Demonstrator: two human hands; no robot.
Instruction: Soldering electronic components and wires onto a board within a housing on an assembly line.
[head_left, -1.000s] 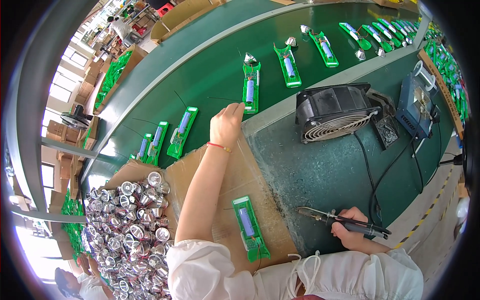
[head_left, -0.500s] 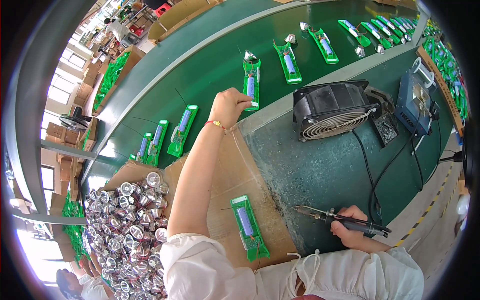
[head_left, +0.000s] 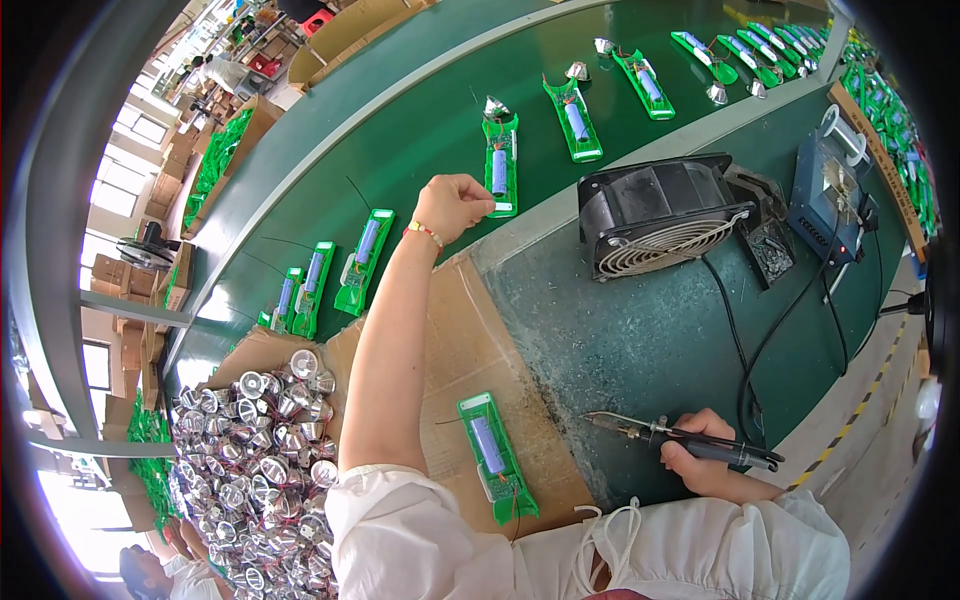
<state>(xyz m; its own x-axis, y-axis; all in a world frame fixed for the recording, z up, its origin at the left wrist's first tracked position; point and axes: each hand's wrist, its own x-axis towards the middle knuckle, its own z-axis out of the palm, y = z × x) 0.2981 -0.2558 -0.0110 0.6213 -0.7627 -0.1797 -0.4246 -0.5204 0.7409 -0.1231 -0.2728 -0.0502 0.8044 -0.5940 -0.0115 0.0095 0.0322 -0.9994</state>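
Note:
My left hand (head_left: 452,208) reaches far out, fingers pinched together at the near left corner of a green plastic housing (head_left: 501,165). That housing holds a blue battery cell and a circuit board, and a silver reflector cup (head_left: 494,108) lies at its far end. Close to me on the cardboard lies another green housing (head_left: 505,480) with a blue cell and thin wires, touched by neither hand. At the lower right my right hand (head_left: 700,455) is closed round a black soldering iron (head_left: 655,434), its metal tip pointing left over the bench.
A heap of silver reflector cups (head_left: 255,450) sits at left. More green housings (head_left: 365,260) stand left on the green table; others lie far right. A black fan (head_left: 655,215) and a blue solder-spool unit (head_left: 830,190) occupy the right, cables (head_left: 735,340) trailing. A metal rail (head_left: 330,150) crosses behind.
My left hand has drawn back slightly left, its fingertips now at the housing's corner instead of over its end. The right hand keeps the soldering iron in about the same place.

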